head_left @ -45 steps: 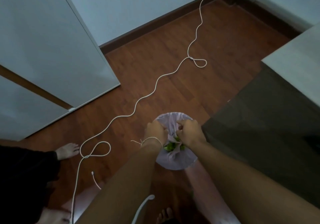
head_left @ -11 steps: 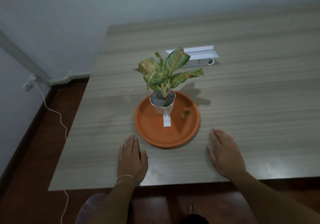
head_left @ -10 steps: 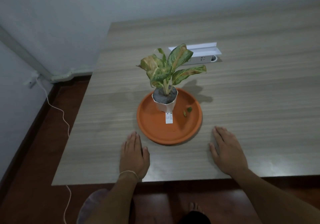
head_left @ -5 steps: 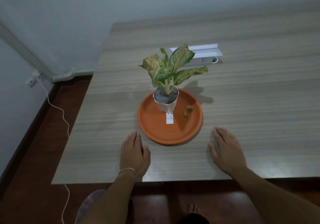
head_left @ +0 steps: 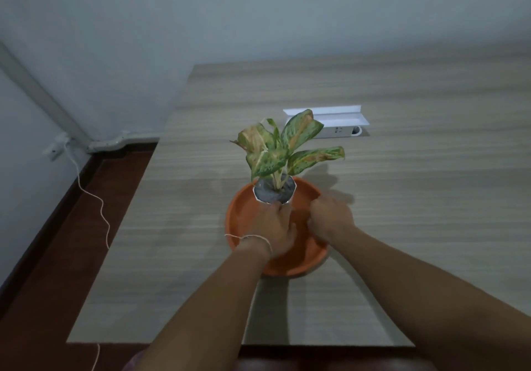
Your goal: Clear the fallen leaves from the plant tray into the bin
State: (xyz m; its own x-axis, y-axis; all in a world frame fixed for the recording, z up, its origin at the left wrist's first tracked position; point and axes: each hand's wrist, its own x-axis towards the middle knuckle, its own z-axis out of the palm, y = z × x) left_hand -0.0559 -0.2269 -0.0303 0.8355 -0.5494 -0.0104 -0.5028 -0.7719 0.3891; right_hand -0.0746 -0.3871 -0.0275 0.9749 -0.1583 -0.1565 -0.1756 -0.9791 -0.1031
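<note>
An orange plant tray [head_left: 236, 221] sits on the wooden table with a small white pot [head_left: 274, 192] holding a green-and-yellow leafy plant [head_left: 283, 148]. Both of my hands are inside the tray. My left hand [head_left: 273, 228] lies flat over the tray's middle, its fingertips touching the base of the pot. My right hand [head_left: 330, 217] is to the right of the pot, fingers curled down onto the tray floor. The small fallen leaves are hidden under my right hand. A lilac sliver of the bin [head_left: 132, 366] shows at the bottom edge.
The table [head_left: 416, 198] stretches away to the right and back. A white power strip in an open box [head_left: 336, 127] lies behind the plant. The table's left edge drops to a red-brown floor with a white cable [head_left: 94, 198]. A wall stands behind.
Both hands have left the table's front edge and moved forward into the tray. The small leaves beside the pot are now covered by my right hand.
</note>
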